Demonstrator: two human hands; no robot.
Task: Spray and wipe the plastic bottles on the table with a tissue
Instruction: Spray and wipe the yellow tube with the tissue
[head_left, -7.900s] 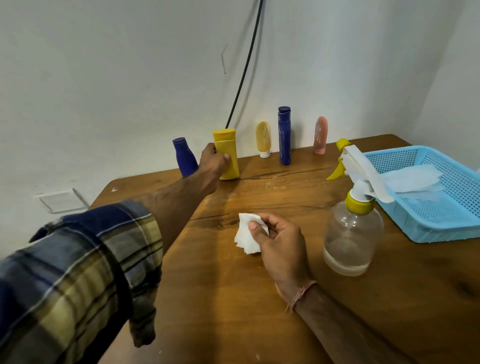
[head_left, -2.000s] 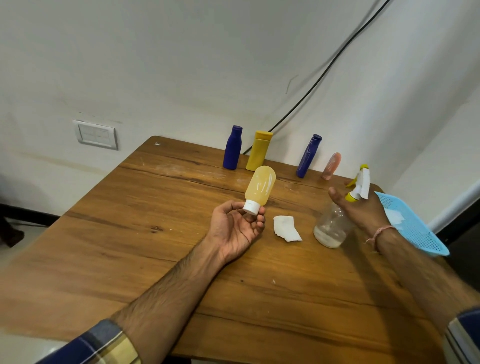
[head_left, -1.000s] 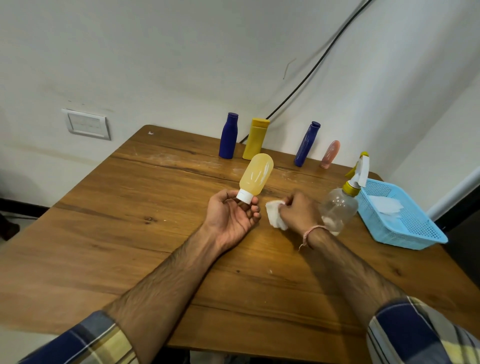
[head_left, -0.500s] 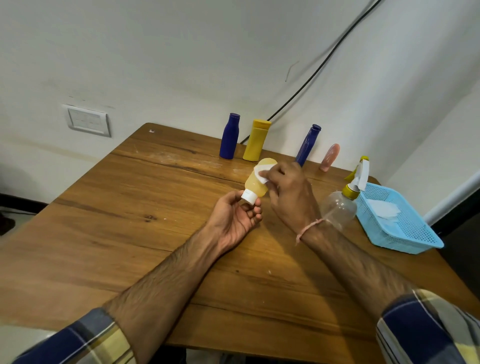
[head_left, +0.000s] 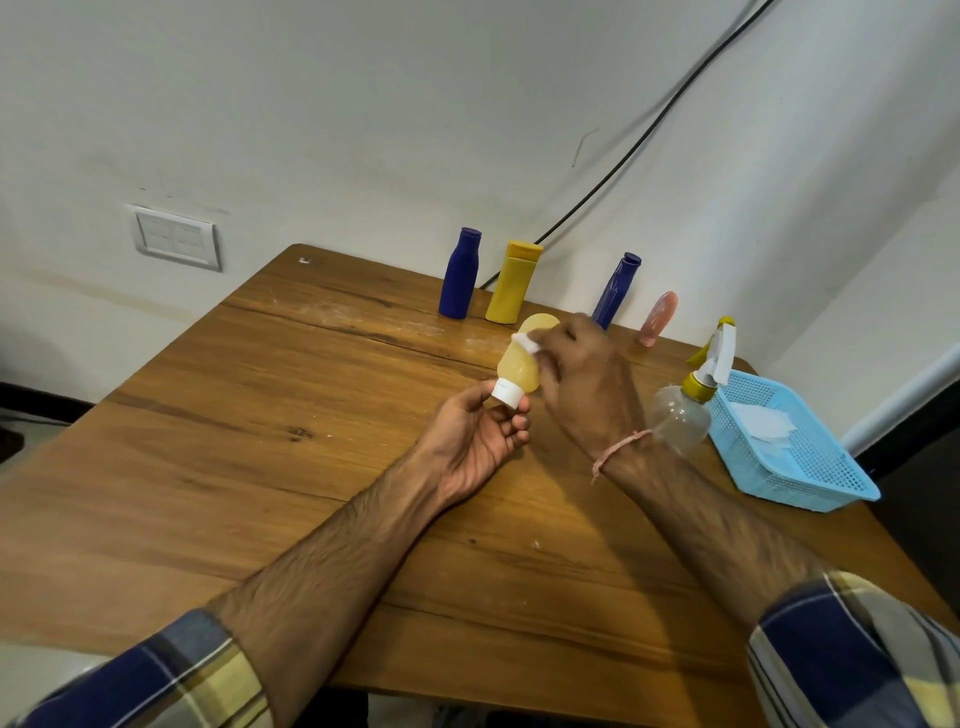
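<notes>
My left hand (head_left: 480, 441) holds a pale yellow bottle (head_left: 517, 366) by its white cap, the bottle tilted up and away over the table (head_left: 260, 415). My right hand (head_left: 582, 384) presses a white tissue (head_left: 524, 341) against the bottle's upper side; most of the tissue is hidden under my fingers. Along the wall stand a dark blue bottle (head_left: 460, 273), a yellow bottle (head_left: 513, 280), a tall blue bottle (head_left: 615, 288) and a pink bottle (head_left: 658, 318). A clear spray bottle (head_left: 683, 413) with a yellow and white trigger stands to the right of my right wrist.
A light blue plastic basket (head_left: 810, 467) with white tissues in it sits at the table's right edge. A black cable (head_left: 649, 130) runs down the wall behind the bottles. A white switch plate (head_left: 174, 236) is on the left wall.
My right hand left the spray bottle, picked the tissue up from the table and brought it onto the pale yellow bottle. It now sits slightly higher on the bottle than half a second ago.
</notes>
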